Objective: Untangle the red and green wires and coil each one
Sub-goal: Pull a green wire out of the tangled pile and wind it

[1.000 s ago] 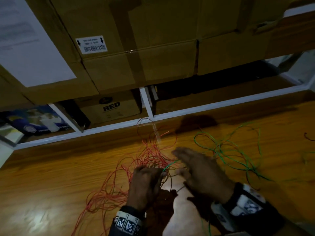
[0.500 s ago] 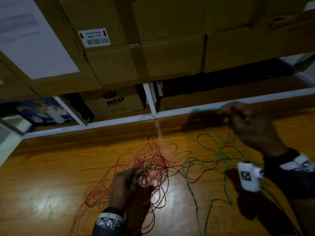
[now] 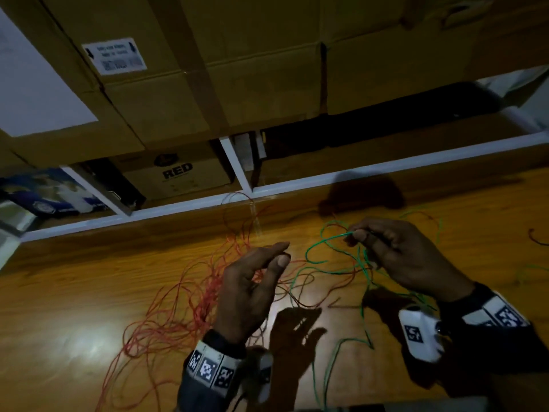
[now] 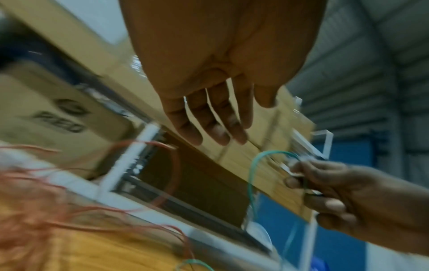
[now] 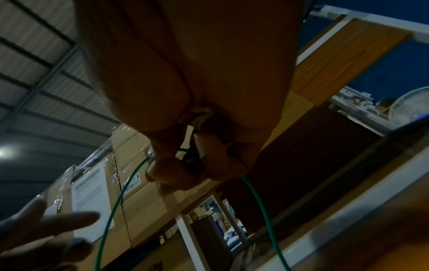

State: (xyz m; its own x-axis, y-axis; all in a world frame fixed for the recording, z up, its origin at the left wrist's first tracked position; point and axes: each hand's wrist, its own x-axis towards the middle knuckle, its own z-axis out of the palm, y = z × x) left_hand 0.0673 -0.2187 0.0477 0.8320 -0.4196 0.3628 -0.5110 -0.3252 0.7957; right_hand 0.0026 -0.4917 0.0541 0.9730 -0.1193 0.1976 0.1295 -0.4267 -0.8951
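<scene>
The right hand (image 3: 407, 257) pinches a green wire (image 3: 323, 243) loop, the left hand (image 3: 252, 289) is open and empty, and the 2 wires are mostly separated but the red wire (image 3: 190, 301) pile is uncoiled

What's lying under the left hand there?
Under the raised left hand red wire loops lie on the wooden table, beside its shadow. The hand covers part of the tangle, so how strands cross there stays hidden.

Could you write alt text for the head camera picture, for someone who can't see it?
A person's right hand pinches a green wire above a wooden table, while the open left hand hovers over a tangled red wire. Cardboard boxes are stacked behind.
</scene>
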